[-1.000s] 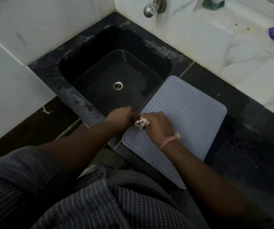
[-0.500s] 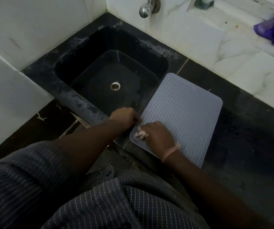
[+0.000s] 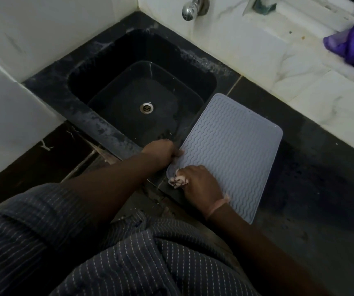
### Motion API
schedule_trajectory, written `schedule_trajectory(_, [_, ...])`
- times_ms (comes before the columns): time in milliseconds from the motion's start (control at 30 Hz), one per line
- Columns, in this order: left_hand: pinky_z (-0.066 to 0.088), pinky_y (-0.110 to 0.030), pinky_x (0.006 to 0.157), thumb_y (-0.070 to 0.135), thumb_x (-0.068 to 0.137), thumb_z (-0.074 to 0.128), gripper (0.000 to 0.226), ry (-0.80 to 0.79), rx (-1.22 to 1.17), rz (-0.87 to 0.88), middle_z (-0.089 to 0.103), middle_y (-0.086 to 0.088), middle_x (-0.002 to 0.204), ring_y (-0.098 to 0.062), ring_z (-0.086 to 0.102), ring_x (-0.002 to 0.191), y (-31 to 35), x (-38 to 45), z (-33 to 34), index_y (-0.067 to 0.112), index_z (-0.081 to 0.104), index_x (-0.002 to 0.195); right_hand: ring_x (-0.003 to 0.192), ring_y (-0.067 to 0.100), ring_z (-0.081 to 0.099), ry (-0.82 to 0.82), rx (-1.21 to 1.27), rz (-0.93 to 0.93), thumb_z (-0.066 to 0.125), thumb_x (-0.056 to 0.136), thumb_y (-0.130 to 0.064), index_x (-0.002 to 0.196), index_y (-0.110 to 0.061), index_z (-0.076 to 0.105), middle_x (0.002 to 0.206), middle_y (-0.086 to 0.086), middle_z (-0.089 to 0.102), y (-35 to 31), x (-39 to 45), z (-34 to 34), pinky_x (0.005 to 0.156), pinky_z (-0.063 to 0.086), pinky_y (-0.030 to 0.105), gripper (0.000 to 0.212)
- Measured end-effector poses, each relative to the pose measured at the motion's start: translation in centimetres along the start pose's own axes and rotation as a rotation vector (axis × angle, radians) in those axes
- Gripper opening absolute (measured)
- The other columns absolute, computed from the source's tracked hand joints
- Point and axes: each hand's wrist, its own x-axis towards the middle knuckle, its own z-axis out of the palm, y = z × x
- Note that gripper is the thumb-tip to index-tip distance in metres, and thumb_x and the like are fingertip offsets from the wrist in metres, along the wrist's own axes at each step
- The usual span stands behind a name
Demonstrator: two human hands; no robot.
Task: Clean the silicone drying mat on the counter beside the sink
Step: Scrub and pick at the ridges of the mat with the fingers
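Mat [image 3: 233,150] sits flat on the dark counter [image 3: 312,184] just right of the sink [image 3: 142,90], long side running along the sink rim, near corner close to the counter's front edge. Grey silicone, wavy ribs across the whole top. Left hand [image 3: 161,151] is at the mat's sink-side edge near that front corner, fingers curled at the rim; looks like a pinch to anchor it, though exact finger contact is hard to see in the dim light. Reason seems plain: silicone on a smooth counter will creep under a rubbing stroke, so one hand pins it. Right hand [image 3: 199,182] is closed around a small bunched rag [image 3: 178,180], pale with dark specks, pressed onto the mat's front-left corner, only a tuft showing past the fingers. Balled tight probably to get pressure into the rib grooves. Judging by position, wiping is at the near corner; most of the mat toward the back wall is uncovered, can't tell whether that part is done. Tap [image 3: 190,9] on the wall behind the sink, no water visibly running. Purple cloth [image 3: 351,50] lies on the white ledge at the back right, well apart from the mat. Risk: corner lifting or mat sliding into the sink if the anchor lets go.
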Motion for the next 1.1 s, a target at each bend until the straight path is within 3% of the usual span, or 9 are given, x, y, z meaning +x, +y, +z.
schedule_trajectory(100, [0.049, -0.040, 0.099, 0.043, 0.109, 0.042, 0.041, -0.045, 0.115, 0.056, 0.053, -0.016, 0.133, -0.035, 0.059, 0.120, 0.1, -0.9, 0.3, 0.034, 0.053, 0.147, 0.094, 0.017, 0.057, 0.020, 0.025, 0.008, 0.055, 0.092, -0.046, 0.105, -0.029, 0.072, 0.101, -0.006, 0.072, 0.4, 1.0, -0.7, 0.079, 0.049, 0.035, 0.027])
schedule_trajectory(167, [0.051, -0.041, 0.097, 0.043, 0.108, 0.043, 0.039, -0.048, 0.115, 0.047, 0.055, -0.015, 0.129, -0.035, 0.061, 0.117, 0.4, -1.1, 0.4, 0.036, 0.056, 0.144, 0.092, 0.015, 0.057, 0.017, 0.008, -0.021, 0.046, 0.088, -0.053, 0.100, -0.030, 0.071, 0.095, -0.007, 0.071, 1.4, 2.1, -1.4, 0.079, 0.050, 0.037, 0.036])
schedule_trajectory(267, [0.055, -0.041, 0.092, 0.030, 0.093, 0.069, 0.041, -0.071, 0.103, 0.006, 0.060, -0.012, 0.125, -0.032, 0.064, 0.112, 0.7, -0.9, 0.1, 0.030, 0.065, 0.134, 0.082, 0.015, 0.058, 0.033, -0.044, 0.017, 0.062, 0.091, -0.033, 0.086, -0.029, 0.067, 0.082, -0.007, 0.067, 3.9, 4.7, -2.5, 0.074, 0.052, 0.039, 0.009])
schedule_trajectory(433, [0.053, -0.040, 0.095, 0.027, 0.085, 0.079, 0.069, -0.102, 0.126, -0.011, 0.056, -0.010, 0.132, -0.031, 0.060, 0.120, 0.2, -0.8, 0.4, 0.040, 0.051, 0.147, 0.078, 0.020, 0.062, 0.114, -0.003, 0.157, 0.066, 0.087, -0.013, 0.084, -0.025, 0.064, 0.078, -0.002, 0.066, 4.9, 6.9, -3.4, 0.063, 0.047, 0.032, 0.013])
schedule_trajectory(567, [0.056, -0.043, 0.091, 0.044, 0.095, 0.064, 0.032, -0.034, 0.067, -0.074, 0.067, -0.008, 0.119, -0.030, 0.067, 0.110, 0.5, -0.3, 0.7, 0.035, 0.069, 0.125, 0.080, 0.010, 0.064, 0.022, 0.122, 0.028, 0.065, 0.092, -0.034, 0.092, -0.029, 0.070, 0.084, -0.008, 0.069, 2.1, 3.3, -2.4, 0.070, 0.050, 0.028, 0.007])
schedule_trajectory(667, [0.054, -0.043, 0.095, 0.062, 0.100, 0.043, 0.048, -0.041, 0.023, -0.108, 0.068, -0.008, 0.120, -0.028, 0.066, 0.110, 0.5, 0.0, 0.7, 0.031, 0.070, 0.126, 0.089, 0.014, 0.063, -0.007, 0.064, -0.051, 0.066, 0.092, -0.039, 0.103, -0.033, 0.069, 0.093, -0.008, 0.071, 0.9, 1.1, -1.2, 0.074, 0.051, 0.031, 0.013])
schedule_trajectory(767, [0.055, -0.042, 0.094, 0.045, 0.099, 0.058, 0.030, -0.081, 0.027, -0.125, 0.069, -0.007, 0.118, -0.028, 0.067, 0.110, 0.9, 0.0, 0.3, 0.032, 0.070, 0.124, 0.088, 0.018, 0.060, 0.017, 0.048, -0.038, 0.060, 0.092, -0.040, 0.093, -0.030, 0.066, 0.089, -0.005, 0.070, 1.9, 2.6, -2.1, 0.069, 0.045, 0.032, 0.012])
schedule_trajectory(867, [0.053, -0.037, 0.087, 0.026, 0.085, 0.080, 0.040, -0.104, 0.080, -0.176, 0.068, -0.007, 0.118, -0.028, 0.066, 0.111, 1.5, 0.1, 0.0, 0.021, 0.068, 0.122, 0.082, 0.022, 0.060, 0.081, 0.016, 0.039, 0.060, 0.093, -0.022, 0.082, -0.026, 0.058, 0.079, -0.003, 0.064, 4.1, 5.6, -3.2, 0.062, 0.035, 0.030, 0.012])
schedule_trajectory(1100, [0.051, -0.035, 0.082, 0.033, 0.080, 0.085, 0.049, -0.101, 0.039, -0.248, 0.066, -0.004, 0.119, -0.025, 0.064, 0.110, 1.9, 0.6, 0.0, 0.024, 0.066, 0.124, 0.083, 0.019, 0.060, 0.154, 0.049, 0.094, 0.060, 0.091, -0.015, 0.092, -0.024, 0.063, 0.084, -0.002, 0.066, 4.5, 6.0, -2.8, 0.065, 0.048, 0.033, 0.009])
